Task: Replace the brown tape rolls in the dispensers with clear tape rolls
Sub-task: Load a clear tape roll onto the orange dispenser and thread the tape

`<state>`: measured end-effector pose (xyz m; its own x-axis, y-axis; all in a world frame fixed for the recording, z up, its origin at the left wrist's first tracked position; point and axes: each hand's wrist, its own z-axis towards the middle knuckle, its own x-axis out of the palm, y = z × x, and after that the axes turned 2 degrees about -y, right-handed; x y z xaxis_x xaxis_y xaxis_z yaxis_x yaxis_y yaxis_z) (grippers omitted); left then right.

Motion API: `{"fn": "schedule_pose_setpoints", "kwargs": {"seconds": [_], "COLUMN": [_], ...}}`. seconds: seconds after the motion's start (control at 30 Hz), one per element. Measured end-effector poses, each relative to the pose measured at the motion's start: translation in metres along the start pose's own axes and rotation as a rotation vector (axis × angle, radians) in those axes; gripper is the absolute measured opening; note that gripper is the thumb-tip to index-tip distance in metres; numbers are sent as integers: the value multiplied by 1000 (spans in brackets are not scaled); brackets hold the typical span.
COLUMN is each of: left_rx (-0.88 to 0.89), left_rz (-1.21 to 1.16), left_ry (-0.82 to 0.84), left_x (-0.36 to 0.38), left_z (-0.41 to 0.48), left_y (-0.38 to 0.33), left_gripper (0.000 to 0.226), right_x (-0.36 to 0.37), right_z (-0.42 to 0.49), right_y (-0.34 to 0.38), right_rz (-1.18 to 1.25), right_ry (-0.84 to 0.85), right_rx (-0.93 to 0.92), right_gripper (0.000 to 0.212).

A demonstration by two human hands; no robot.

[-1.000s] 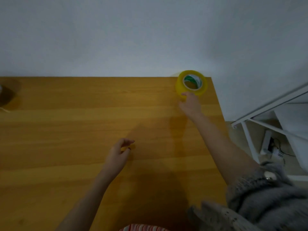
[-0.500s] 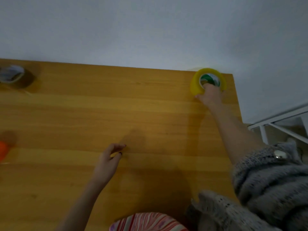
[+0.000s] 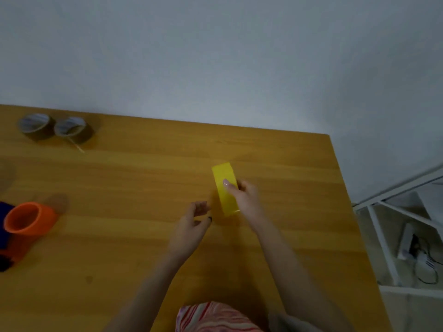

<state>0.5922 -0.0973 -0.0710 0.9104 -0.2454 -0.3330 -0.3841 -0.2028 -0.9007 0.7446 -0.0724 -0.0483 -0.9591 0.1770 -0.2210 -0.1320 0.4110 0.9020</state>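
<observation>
Over the middle of the table (image 3: pixel 143 178), my right hand (image 3: pixel 247 200) is clamped on the clear tape roll (image 3: pixel 221 174). The roll looks yellow in this dim light and stands edge-on to the camera. One pale-nailed fingertip (image 3: pixel 226 182) lies across its outer band, and the other fingers are hidden behind it. I cannot tell whether the roll hangs just above the wood or rests on its rim.

My left hand (image 3: pixel 191 226) sits just beside the roll's near end. Its fingers are loosely curled and apart, holding nothing, and a small gap separates them from the roll.

Farther out, the orange dispenser (image 3: pixel 26 221) lies at the left edge with its round hub facing up. The hub looks bare, though blur keeps me from being sure. Two brown tape rolls (image 3: pixel 37 127) stand touching each other near the back left of the table, well apart from my hands.

I judge the step in hand to be carrying this roll to the dispenser. To do it well, I would:
- take the roll in both hands by its flat sides,
- find the loose end before moving,
- check which way the tape unwinds,
- steady the dispenser with the left hand,
- seat the core squarely on the hub without forcing it at a slant.
</observation>
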Motion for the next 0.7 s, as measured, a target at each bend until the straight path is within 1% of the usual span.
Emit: {"fn": "schedule_pose_setpoints", "kwargs": {"seconds": [0.1,0.13,0.17,0.2,0.23,0.27,0.3,0.37,0.43,0.5,0.57,0.6,0.63,0.7], "left_rx": [101,133,144,154,161,176,182,225,285,321,341,336,322,316], "left_rz": [95,125,153,180,204,229,264,358,438,517,572,608,649,740], "left_ry": [12,12,26,50,74,81,69,7,-27,-40,-64,-74,-87,-132], "left_x": [-28,-38,-47,-56,-66,-75,-84,-102,-117,-127,-135,-138,-141,-149], "left_z": [-15,-20,-26,-32,-36,-40,-43,-47,-52,-55,-57,-58,-59,-60], "left_y": [-3,-3,-1,1,6,12,19,31,41,48,55,57,59,62], "left_gripper": [41,42,42,41,41,42,45,58,68,71,76,79,81,81], "right_x": [41,55,67,79,91,102,112,130,144,156,163,166,167,167], "right_z": [-27,-34,-41,-48,-55,-62,-68,-73,-78,-82,-84,-84,-85,-84], "right_y": [-1,-5,-5,-5,-3,-1,2,4,6,11,18,21,26,34], "right_rz": [169,233,301,375,440,485,538,628,660,615,488,384,280,105], "right_ry": [54,75,100,125,135,141,149,169,166,157,167,178,192,241], "right_rx": [114,156,198,226,243,253,262,268,287,303,292,276,247,185], "right_gripper": [27,37,53,64,64,58,52,46,43,48,64,72,72,54]}}
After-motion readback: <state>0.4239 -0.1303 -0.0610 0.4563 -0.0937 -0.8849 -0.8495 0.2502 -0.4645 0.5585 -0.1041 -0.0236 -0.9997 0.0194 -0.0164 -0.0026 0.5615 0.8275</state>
